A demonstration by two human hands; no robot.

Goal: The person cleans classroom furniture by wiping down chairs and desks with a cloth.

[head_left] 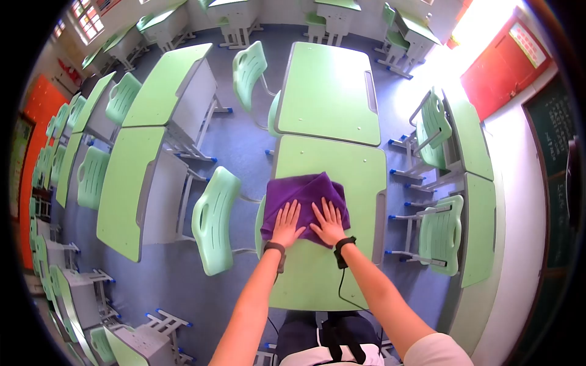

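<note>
A folded purple cloth (305,186) lies on the green desk (329,274) in front of me. Flat on its left part rests my left hand (287,224), fingers stretched out. My right hand (328,223) presses flat on the right part of the cloth, its fingers spread. The two thumbs point toward each other with a small gap between them. Dark bands circle both wrists, and a thin black cable hangs from the right one.
Another green desk (329,91) adjoins this one at its far edge. A green chair (217,219) stands close on the left, and a further chair (441,235) on the right. More desks line both sides. A red door (506,67) is at the far right.
</note>
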